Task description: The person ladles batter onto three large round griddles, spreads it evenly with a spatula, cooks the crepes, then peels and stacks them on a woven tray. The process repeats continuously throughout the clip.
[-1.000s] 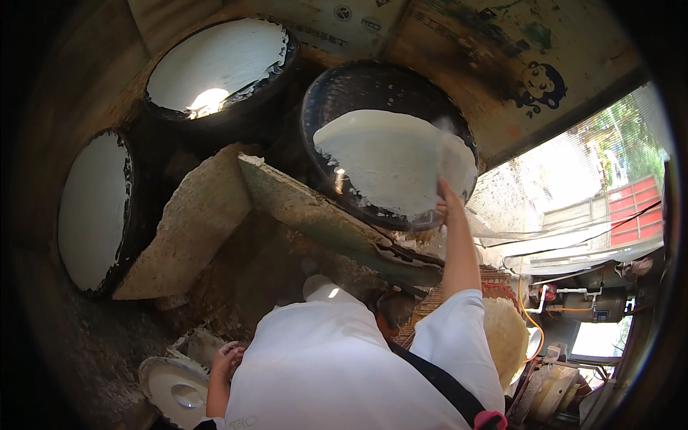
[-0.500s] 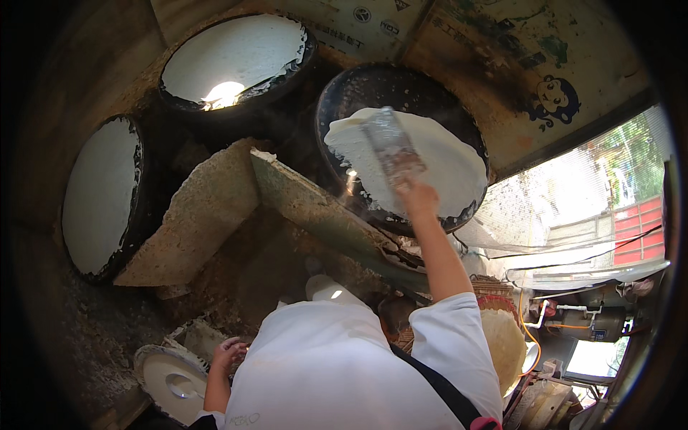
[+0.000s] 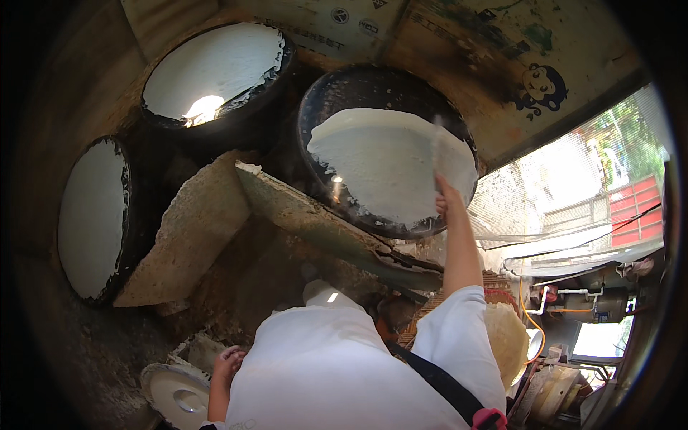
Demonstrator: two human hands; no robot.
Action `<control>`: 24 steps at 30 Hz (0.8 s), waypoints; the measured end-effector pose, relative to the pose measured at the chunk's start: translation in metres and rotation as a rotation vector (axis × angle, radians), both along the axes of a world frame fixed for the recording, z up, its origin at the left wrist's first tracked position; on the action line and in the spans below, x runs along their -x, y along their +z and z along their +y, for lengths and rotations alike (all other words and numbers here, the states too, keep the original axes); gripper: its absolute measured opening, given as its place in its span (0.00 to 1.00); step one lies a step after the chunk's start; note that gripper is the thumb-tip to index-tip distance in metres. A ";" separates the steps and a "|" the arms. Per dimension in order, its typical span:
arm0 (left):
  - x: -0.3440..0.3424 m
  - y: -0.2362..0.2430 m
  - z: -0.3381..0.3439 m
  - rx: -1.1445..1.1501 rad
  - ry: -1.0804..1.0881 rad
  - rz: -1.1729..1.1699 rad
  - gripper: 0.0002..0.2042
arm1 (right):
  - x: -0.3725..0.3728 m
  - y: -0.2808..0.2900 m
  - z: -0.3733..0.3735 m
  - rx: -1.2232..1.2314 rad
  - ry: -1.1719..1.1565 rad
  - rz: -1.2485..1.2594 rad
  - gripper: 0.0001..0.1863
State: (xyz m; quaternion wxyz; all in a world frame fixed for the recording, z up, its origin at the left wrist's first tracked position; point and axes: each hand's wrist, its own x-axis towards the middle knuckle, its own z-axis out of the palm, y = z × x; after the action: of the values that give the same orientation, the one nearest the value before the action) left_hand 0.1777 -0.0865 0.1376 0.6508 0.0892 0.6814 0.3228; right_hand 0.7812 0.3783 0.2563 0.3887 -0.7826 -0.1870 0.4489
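Observation:
My right hand (image 3: 448, 199) is closed around the handle end of a flat scraper (image 3: 454, 152), whose blade is smeared by motion. The blade lies over the right side of a white batter sheet (image 3: 380, 161) on a round black griddle (image 3: 337, 89). The batter covers the middle and near part of the griddle, with a ragged left edge, while the far rim shows bare black. Low at my left side hangs my left hand (image 3: 228, 362), its fingers loosely bent and nothing visible in them. Beside it stands a pale bucket (image 3: 154, 383) of white liquid.
Two more griddles hold white batter, one far left (image 3: 215, 68) and one at the left (image 3: 92, 218). Upright rough boards (image 3: 197, 222) stand between me and the griddles. At my right, a round yellowish flatbread stack (image 3: 505, 337) sits near a wicker basket (image 3: 430, 308) and an orange hose (image 3: 532, 319).
My right hand has swept the scraper rightward across the griddle, and the batter now reaches farther toward the right rim. My left hand stays low at my side. The whole view has shifted slightly.

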 end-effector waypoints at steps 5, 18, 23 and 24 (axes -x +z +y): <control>0.003 0.003 0.003 -0.009 0.051 -0.039 0.18 | 0.129 0.026 -0.001 0.028 0.497 -0.121 0.33; -0.011 0.016 0.007 0.055 -0.045 0.047 0.21 | 0.034 0.008 0.016 -0.190 0.649 -1.093 0.19; -0.016 0.008 0.007 0.052 0.034 0.001 0.21 | -0.078 -0.014 0.006 0.030 0.217 -0.771 0.24; -0.017 0.007 0.008 0.062 0.038 -0.002 0.21 | -0.082 -0.014 0.007 0.089 0.117 -0.560 0.27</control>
State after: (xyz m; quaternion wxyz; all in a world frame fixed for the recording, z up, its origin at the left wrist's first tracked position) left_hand 0.1943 -0.0782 0.1446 0.6475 0.0558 0.6922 0.3138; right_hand 0.8637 0.3853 0.2424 0.2606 -0.8802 -0.3123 0.2446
